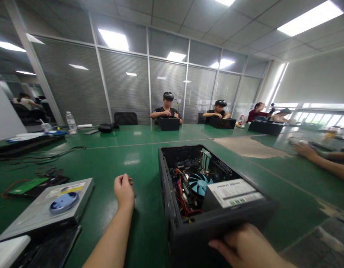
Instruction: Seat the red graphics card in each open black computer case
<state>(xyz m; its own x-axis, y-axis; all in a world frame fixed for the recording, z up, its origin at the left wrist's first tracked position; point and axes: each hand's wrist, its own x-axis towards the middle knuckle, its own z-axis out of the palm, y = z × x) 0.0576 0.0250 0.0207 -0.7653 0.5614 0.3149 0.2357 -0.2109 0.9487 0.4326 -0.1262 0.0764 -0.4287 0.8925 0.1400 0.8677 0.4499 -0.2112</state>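
Note:
An open black computer case (166,193) lies on the green table in front of me. Inside it are a light-blue fan (199,184), red and black cables (183,201) and a power supply (230,191) with a white label. My right hand (241,242) grips the near end panel of the case, thumb to the left; its other fingers are partly hidden. To the left of the case, above the table, my left hand (124,190) is closed with its fingers curled in. What it may hold is hidden.
At left lie a silver optical drive (40,212) with a blue ring (64,202) on it, a green circuit board (29,186) and dark cables (46,158). A water bottle (71,123) stands behind them. People work at other cases (169,124) across the table. Another person's hand (305,150) is at right.

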